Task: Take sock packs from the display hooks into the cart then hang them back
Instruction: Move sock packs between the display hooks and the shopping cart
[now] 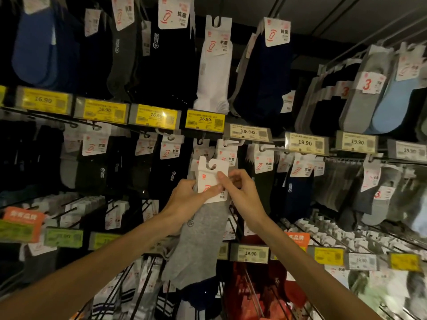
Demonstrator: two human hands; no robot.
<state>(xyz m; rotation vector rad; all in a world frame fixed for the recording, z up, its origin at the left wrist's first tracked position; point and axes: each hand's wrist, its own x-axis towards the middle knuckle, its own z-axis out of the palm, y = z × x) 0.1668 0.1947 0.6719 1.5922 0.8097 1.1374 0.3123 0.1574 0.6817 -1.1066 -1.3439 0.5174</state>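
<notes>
A grey sock pack with a white card header is held up in front of the sock display. My left hand grips the left side of its card and my right hand pinches the right side. The card's hook cutout sits just below a display hook that carries another pack with the same white card. That hook lies under the 16.90 and 19.90 price tags. The cart is out of view.
Rows of hanging sock packs fill the wall: a white pack above, dark packs to the left, grey and blue packs at right. Price-tag rails jut out. Black wire hooks with red and striped socks stick out below my arms.
</notes>
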